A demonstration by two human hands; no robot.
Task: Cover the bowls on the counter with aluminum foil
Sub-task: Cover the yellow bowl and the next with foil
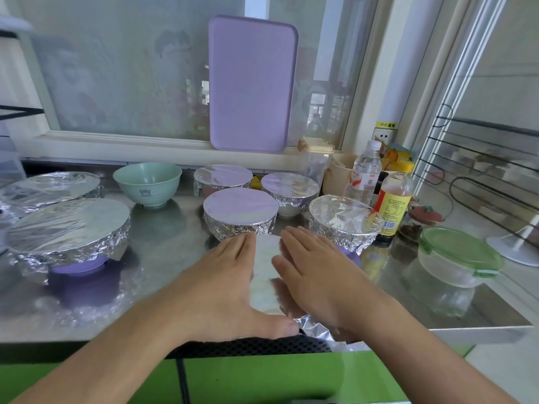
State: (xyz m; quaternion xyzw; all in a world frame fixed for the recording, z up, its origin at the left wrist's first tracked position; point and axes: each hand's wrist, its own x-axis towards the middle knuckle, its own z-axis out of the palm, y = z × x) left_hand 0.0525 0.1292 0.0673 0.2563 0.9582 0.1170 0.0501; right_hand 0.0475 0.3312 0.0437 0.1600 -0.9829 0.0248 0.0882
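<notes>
Now both hands lie flat, fingers straight, on a shiny aluminium foil sheet point(267, 275) at the steel counter's point(163, 252) six o'clock edge: left hand point(230, 284) at nine o'clock of the sheet, right hand point(318, 275) at three.

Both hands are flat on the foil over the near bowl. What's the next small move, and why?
Probably fold the foil edges down around the rim. The left hand and right hand lie flat on top, fingers straight, and a loose crinkled edge sticks out at the near side, unlike the crimped covers behind. The green bowl is still uncovered and would come after.
</notes>
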